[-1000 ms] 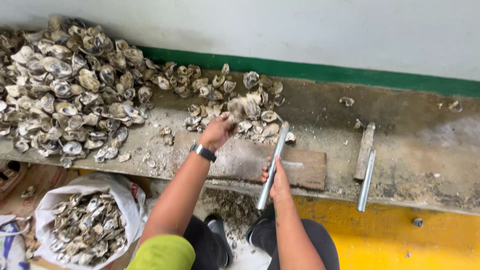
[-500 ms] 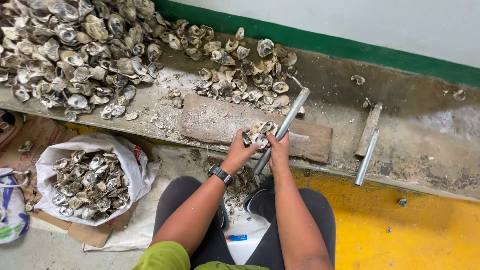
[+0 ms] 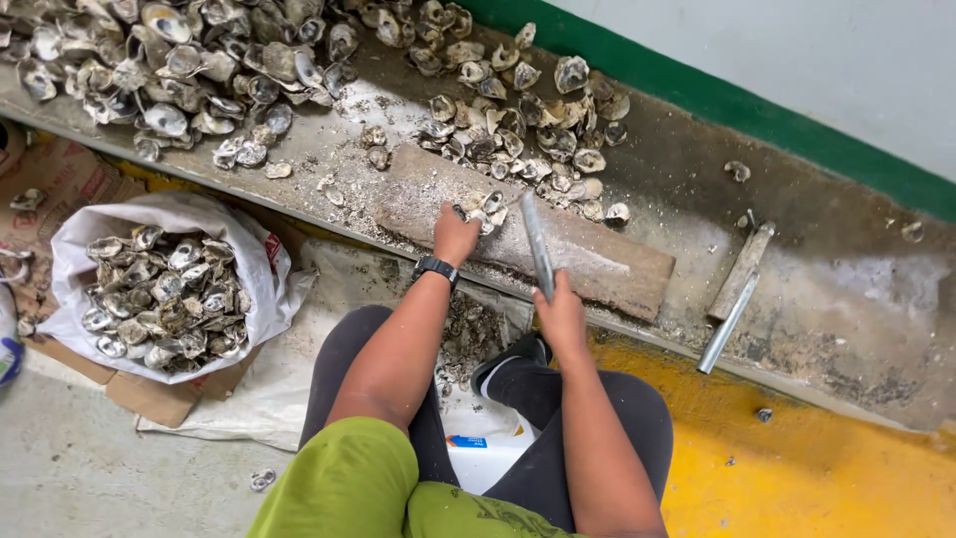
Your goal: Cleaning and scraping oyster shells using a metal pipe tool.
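Oyster cluster [image 3: 488,207] sits on the wooden board [image 3: 597,261] mid-desk, left hand [image 3: 456,235] with fingers pinching it in place, right hand [image 3: 560,317] with fingers wrapped tight around one metal bar [image 3: 536,244]. One white sack [image 3: 261,261] at near left looks about full of shells. A big uncounted shell heap [image 3: 199,60] remains far left, so plenty seems left; two more bars [image 3: 732,299] lie at right.

Head view, steeply down, close.

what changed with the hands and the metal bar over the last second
The left hand drew back from the loose shell pile and now holds an oyster on the wooden board. The right hand kept its grip on the metal bar, its tip now at the oyster. The white sack stayed put.
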